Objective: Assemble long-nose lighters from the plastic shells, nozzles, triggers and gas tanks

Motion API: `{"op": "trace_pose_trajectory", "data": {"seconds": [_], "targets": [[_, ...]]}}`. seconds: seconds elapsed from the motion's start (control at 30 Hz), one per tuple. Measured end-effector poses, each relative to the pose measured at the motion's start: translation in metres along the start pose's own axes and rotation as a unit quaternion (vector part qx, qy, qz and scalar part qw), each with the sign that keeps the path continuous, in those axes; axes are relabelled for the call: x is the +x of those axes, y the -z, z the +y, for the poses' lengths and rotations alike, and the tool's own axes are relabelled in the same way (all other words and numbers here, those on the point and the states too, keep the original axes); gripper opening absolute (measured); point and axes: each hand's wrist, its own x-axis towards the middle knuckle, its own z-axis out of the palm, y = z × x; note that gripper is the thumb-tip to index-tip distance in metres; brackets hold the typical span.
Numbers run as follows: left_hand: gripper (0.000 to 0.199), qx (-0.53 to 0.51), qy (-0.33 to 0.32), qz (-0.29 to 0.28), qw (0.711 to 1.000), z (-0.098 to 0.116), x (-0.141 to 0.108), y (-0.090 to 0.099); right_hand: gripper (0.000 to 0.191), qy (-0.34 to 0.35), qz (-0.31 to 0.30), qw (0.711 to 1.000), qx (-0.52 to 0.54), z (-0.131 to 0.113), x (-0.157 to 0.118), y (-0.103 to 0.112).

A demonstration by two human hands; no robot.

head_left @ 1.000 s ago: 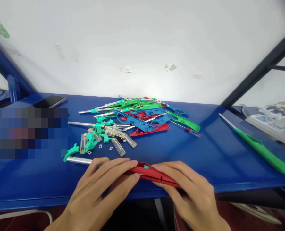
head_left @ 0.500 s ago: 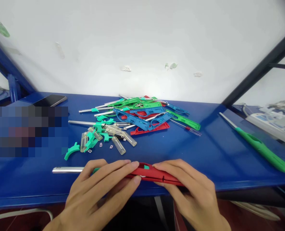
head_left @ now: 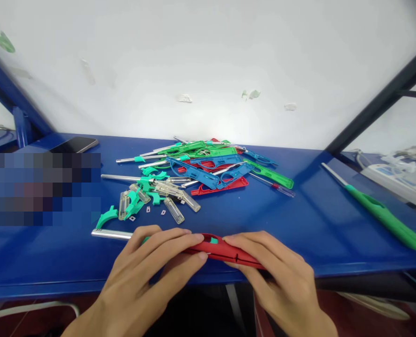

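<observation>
A red lighter (head_left: 222,249) with a metal tube (head_left: 111,233) pointing left is held between both hands over the table's front edge. My left hand (head_left: 151,267) grips its left part, fingers on top and thumb at the near side. My right hand (head_left: 278,271) pinches the right end of the red handle. A dark seam runs along the near side of the handle, and a teal trigger piece shows in its opening. Parts of the lighter are hidden under the fingers.
On the blue table (head_left: 208,213) lie transparent fuel tanks (head_left: 174,210), teal triggers (head_left: 107,216), blue casing halves (head_left: 193,173), green casing halves (head_left: 269,173) and metal tubes. A phone (head_left: 75,145) is at the back left. A green lighter (head_left: 386,217) rests at the right. The left side is pixelated.
The tube's left end has swung up and slightly right, tilting the red lighter. My left hand has shifted a little with it. The seam near the left thumb looks narrower.
</observation>
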Motion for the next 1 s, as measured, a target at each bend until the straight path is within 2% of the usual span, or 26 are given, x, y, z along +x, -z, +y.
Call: {"op": "trace_pose_trajectory", "data": {"seconds": [0.1,0.27,0.57,0.77,1.0], "targets": [[0.056,-0.034,-0.019,0.010,0.999,-0.002,0.002,-0.002,0.025,0.002,0.003,1.000,0.002,0.000,-0.002,-0.001],[0.054,-0.082,0.014,0.066,0.994,0.002,0.005,-0.013,0.024,0.017,0.016,1.000,-0.001,0.001,-0.003,-0.002],[0.066,-0.124,0.055,0.044,0.990,0.001,0.005,-0.016,0.018,0.013,0.025,1.000,0.005,-0.001,-0.002,-0.001],[0.060,-0.130,0.066,0.071,0.987,0.006,0.013,-0.018,0.021,0.016,0.002,1.000,-0.005,0.000,0.001,0.002],[0.051,-0.122,0.055,0.062,0.989,0.016,0.024,-0.012,0.021,0.008,-0.002,1.000,0.003,0.001,0.004,0.003]]}}
